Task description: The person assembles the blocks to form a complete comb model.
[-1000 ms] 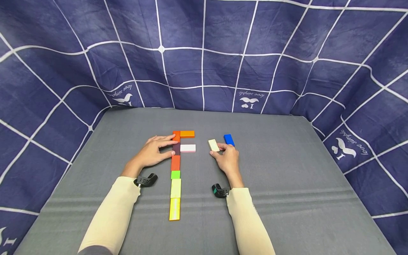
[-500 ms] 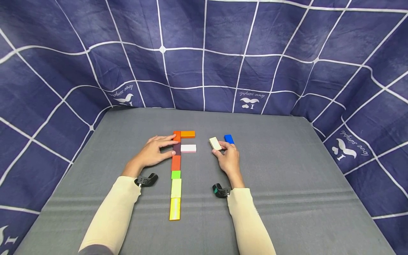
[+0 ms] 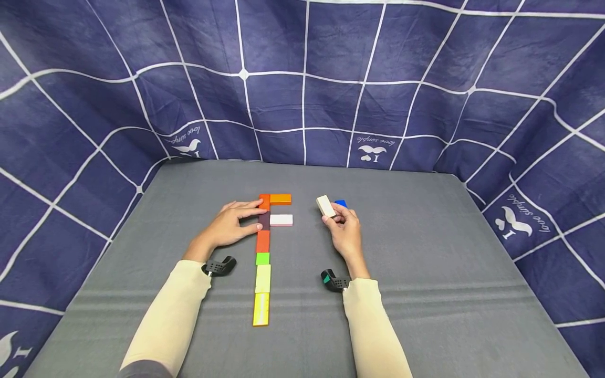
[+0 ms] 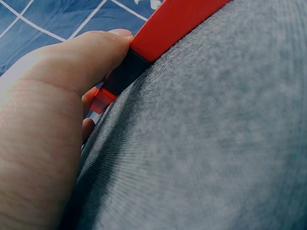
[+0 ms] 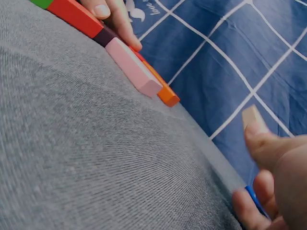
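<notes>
My left hand [image 3: 232,226] rests against the row of blocks, its fairly straight fingers on the orange-red block [image 3: 264,202] and the dark purple block [image 3: 264,221]. In the left wrist view the thumb touches the dark block close to the red block [image 4: 168,28]. My right hand [image 3: 346,231] pinches a cream-coloured block [image 3: 325,206] between thumb and fingers, tilted and raised above the table. Behind those fingers lies a blue block [image 3: 341,203], partly hidden. An orange block [image 3: 281,199] and a pale pink block [image 3: 281,220] branch off the row to the right.
Toward me the row continues with a red block [image 3: 263,242], a green block [image 3: 262,258], a pale yellow-green block [image 3: 263,278] and a yellow block [image 3: 261,310]. A grey cloth [image 3: 425,236] covers the table. Blue gridded curtains [image 3: 331,94] hang behind and on both sides.
The right hand has moved slightly right and away from me with the cream block, now hiding more of the blue block. The left hand stays on the row.
</notes>
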`<state>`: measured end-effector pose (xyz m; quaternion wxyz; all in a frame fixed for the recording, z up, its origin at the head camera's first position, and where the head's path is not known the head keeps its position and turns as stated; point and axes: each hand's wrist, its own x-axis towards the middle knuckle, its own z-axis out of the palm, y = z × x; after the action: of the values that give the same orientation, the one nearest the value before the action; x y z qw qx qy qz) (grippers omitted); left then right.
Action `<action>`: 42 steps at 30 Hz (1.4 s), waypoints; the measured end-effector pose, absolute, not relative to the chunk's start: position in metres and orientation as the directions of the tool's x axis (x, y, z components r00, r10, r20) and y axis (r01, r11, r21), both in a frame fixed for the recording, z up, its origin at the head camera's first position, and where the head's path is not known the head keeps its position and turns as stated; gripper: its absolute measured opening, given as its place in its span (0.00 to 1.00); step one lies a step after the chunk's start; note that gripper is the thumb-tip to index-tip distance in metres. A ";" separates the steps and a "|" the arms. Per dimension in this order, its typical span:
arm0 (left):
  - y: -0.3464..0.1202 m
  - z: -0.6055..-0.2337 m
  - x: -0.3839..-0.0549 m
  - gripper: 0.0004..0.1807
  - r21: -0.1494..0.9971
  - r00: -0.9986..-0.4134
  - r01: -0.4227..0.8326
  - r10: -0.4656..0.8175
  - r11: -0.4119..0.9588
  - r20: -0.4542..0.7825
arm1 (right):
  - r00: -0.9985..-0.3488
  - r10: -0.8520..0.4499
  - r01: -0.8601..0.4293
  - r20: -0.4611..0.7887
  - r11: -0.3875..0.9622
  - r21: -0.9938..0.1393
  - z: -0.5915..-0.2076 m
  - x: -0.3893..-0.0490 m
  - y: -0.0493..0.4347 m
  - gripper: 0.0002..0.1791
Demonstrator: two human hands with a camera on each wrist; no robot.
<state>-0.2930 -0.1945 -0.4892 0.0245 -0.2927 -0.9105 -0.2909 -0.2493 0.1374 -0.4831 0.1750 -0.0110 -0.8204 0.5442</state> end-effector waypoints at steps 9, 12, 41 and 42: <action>-0.195 -0.492 -0.294 0.28 0.514 -0.827 0.549 0.518 0.659 0.219 | -0.953 0.106 -0.250 0.283 0.253 -0.935 -0.479 -0.247 0.136 0.23; -0.195 -0.492 -0.293 0.28 0.519 -0.829 0.546 0.515 0.658 0.218 | -0.954 0.051 -0.278 0.297 0.225 -0.934 -0.464 -0.239 0.132 0.24; -0.194 -0.489 -0.291 0.28 0.528 -0.836 0.532 0.511 0.662 0.202 | -0.919 -0.291 -0.349 0.267 0.284 -0.893 -0.479 -0.242 0.112 0.20; -0.194 -0.489 -0.291 0.28 0.528 -0.836 0.531 0.510 0.663 0.200 | -0.917 -0.308 -0.346 0.254 0.299 -0.889 -0.478 -0.241 0.111 0.20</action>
<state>-0.2906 -0.1944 -0.4894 0.0174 -0.2855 -0.9116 -0.2952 -0.2406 0.1108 -0.4783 0.0174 0.2029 -0.8056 0.5563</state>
